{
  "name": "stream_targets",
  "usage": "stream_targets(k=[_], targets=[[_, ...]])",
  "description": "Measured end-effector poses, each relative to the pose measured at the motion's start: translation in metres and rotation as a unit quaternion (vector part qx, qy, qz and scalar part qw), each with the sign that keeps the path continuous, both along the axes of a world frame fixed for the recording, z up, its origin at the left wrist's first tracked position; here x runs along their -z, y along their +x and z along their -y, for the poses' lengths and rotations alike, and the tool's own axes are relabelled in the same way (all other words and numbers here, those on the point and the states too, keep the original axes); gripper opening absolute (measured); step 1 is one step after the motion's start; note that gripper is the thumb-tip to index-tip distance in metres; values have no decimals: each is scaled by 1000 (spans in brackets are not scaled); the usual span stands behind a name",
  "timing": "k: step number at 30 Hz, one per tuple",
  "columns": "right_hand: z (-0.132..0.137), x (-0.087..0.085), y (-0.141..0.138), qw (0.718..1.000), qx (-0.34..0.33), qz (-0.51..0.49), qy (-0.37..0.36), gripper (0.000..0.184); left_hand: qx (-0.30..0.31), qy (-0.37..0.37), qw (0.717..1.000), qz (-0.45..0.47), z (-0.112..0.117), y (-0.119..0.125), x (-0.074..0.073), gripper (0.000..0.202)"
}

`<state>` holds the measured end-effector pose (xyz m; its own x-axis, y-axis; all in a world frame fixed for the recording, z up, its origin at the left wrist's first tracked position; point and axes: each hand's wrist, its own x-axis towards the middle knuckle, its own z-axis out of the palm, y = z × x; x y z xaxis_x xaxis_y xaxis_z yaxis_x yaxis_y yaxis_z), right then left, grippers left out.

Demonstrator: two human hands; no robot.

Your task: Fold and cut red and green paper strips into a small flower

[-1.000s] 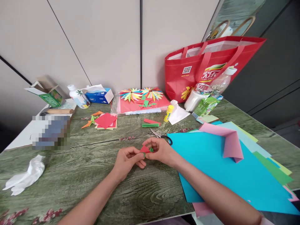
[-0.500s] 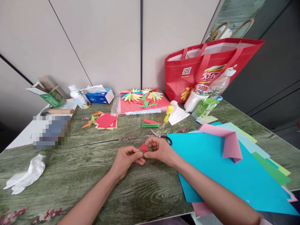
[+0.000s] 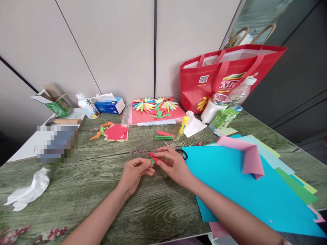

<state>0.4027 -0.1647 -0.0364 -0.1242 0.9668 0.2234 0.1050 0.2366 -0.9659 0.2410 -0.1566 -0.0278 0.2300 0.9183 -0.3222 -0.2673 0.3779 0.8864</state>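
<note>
Between my two hands, above the middle of the table, is a small folded piece of red and green paper (image 3: 153,157). My left hand (image 3: 135,173) pinches its green part between thumb and fingers. On the other side, my right hand (image 3: 174,166) grips the red part, and its fingers cover some of the piece. Scissors (image 3: 182,153) with black handles lie just behind my right hand, partly hidden by it. A little farther back are a red paper strip (image 3: 165,133) and a green paper strip (image 3: 164,137).
Large coloured sheets (image 3: 230,183) cover the right side. Behind stand a glue stick (image 3: 183,125), a red bag (image 3: 194,85) and a plastic packet (image 3: 133,117) with paper decorations. Red paper squares (image 3: 116,132), a tissue box (image 3: 108,104) and a crumpled tissue (image 3: 32,190) are at left.
The red part of the folded paper has turned and now looks narrower. My right-hand fingers have straightened and shifted over it, while my left hand has moved slightly left.
</note>
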Motion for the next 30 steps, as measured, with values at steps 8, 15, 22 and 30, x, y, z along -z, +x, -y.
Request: stream_targets(k=[8,15,22,30], targets=[[0,-2,3,998,-42,1,-37,27,20,8,1000,-9,-1,0,-1,17],[3,3,-3,999,-34,-1,-31,29,23,46,998,-43,2,2,2,15],[4,0,-7,997,-14,-34,-72,37,-2,79,994,-78,1,3,3,17],[-6,-5,0,964,-8,-153,-215,42,25,68,994,-87,1,3,-6,22]])
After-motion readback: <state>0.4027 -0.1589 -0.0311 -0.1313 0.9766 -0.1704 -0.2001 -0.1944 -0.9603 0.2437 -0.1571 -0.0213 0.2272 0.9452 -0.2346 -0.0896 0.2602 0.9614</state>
